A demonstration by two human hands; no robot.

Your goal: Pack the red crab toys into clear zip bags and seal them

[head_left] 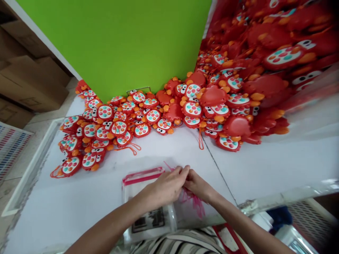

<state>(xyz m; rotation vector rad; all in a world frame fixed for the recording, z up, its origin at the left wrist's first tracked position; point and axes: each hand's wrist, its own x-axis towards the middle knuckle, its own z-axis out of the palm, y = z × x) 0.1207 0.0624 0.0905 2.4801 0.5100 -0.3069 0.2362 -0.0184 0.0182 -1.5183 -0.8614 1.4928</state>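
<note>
My left hand (171, 184) and my right hand (197, 185) meet over the near part of the table, fingers closed and pressed together. A bunch of thin pink ribbons (196, 206) hangs below my right hand, and a pink strand pokes out beyond my left hand. What lies right between the fingertips is hidden. Under my left wrist is a clear plastic pouch (129, 194) with a pink zip edge and a dark printed picture. Farther off, red crab-like toys (141, 128) with white button faces and orange cords lie piled on the white table (53, 208).
A tall green panel (119, 46) stands behind the toys. At the right, a clear bag holds many more red toys (267, 84). Cardboard boxes (31, 81) and a white striped basket (12, 148) are on the left floor. Another basket (309, 218) sits at the lower right.
</note>
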